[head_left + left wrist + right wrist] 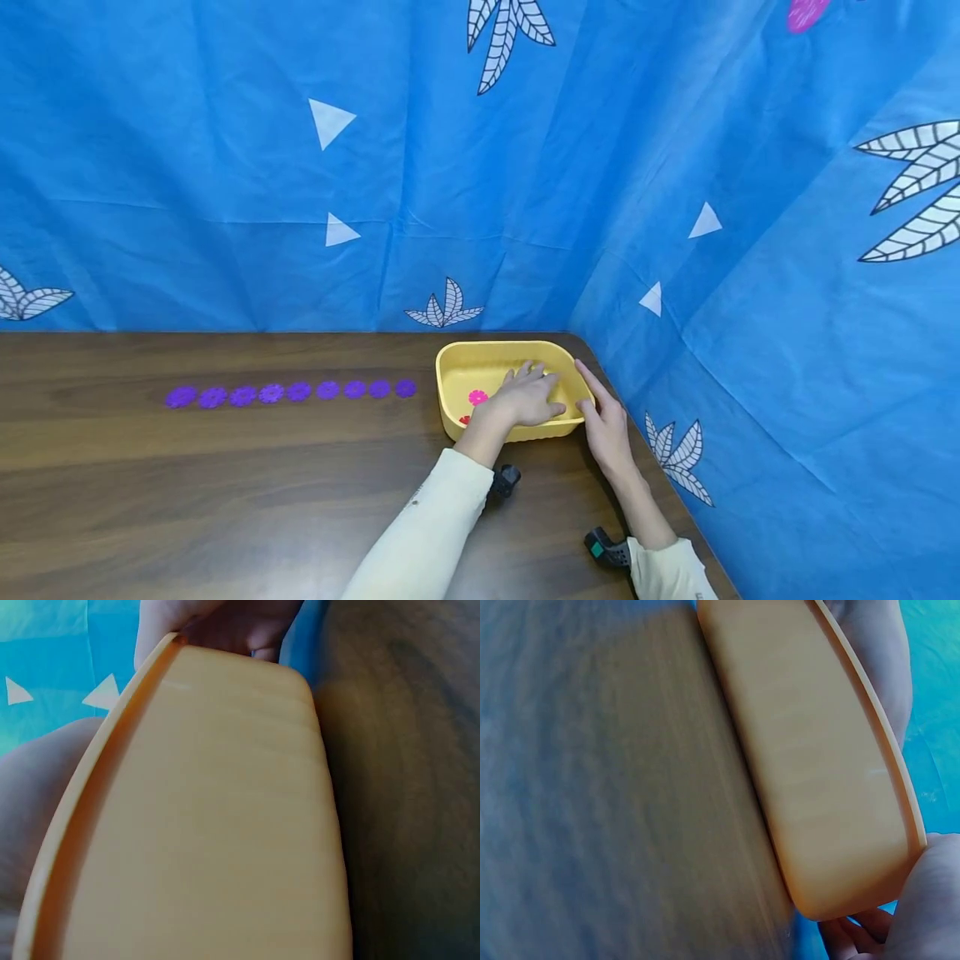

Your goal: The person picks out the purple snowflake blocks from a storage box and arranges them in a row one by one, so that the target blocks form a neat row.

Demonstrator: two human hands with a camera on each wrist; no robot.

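Note:
A yellow plastic basket stands at the table's back right corner. My left hand reaches over its front rim, fingers stretched and spread inside; the basket's wall hides that hand's fingertips in the left wrist view. At the basket's right end, my right hand grips the rim, thumb toward the inside and fingers along the outer wall. In the right wrist view, fingers bend round the basket's end. Inside the basket lie a pink snowflake-shaped disc and a red disc, the latter partly hidden by the front wall.
Several purple snowflake-shaped discs lie in a row on the brown wooden table, left of the basket. Blue cloth with white leaf prints hangs behind and along the right edge.

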